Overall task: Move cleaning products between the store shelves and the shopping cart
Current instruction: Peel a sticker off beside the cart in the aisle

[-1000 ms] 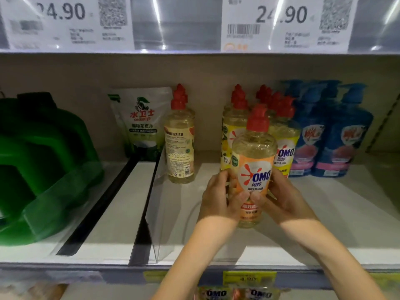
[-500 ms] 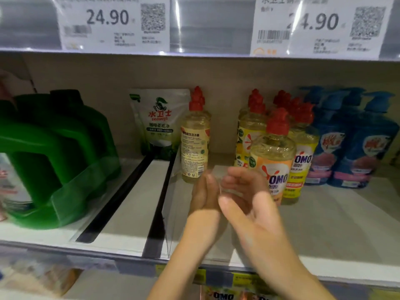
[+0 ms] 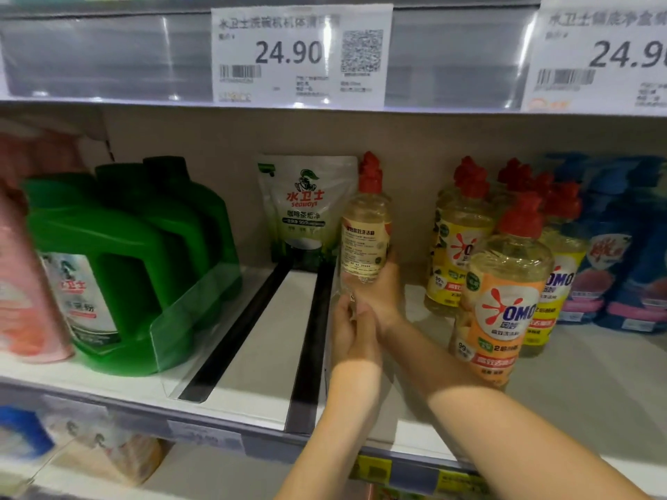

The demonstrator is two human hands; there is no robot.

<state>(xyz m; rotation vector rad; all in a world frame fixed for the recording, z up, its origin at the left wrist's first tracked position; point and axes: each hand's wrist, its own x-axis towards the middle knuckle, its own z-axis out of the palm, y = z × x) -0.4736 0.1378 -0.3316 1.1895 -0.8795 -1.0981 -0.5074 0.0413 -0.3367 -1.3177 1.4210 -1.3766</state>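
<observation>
A yellow dish soap bottle (image 3: pixel 365 243) with a red cap is turned so its back label faces me, next to a white Seaways pouch (image 3: pixel 306 207). My right hand (image 3: pixel 384 294) grips its lower half from the right. My left hand (image 3: pixel 353 330) is just below, fingertips curled at the bottle's base. An orange-label OMO bottle (image 3: pixel 505 304) stands free on the white shelf (image 3: pixel 595 384), in front of several more OMO bottles (image 3: pixel 456 243). No shopping cart is in view.
Green jugs (image 3: pixel 119 261) sit behind a clear plastic guard at left, with a pink bottle (image 3: pixel 25 294) beside them. Blue pump bottles (image 3: pixel 628 254) fill the right. Black divider rails (image 3: pixel 306 344) run front to back. The upper shelf edge carries price tags (image 3: pixel 301 54).
Both hands let go of the orange OMO bottle, which now stands on the shelf. They moved left and took hold of the lone yellow bottle. My view shifted left.
</observation>
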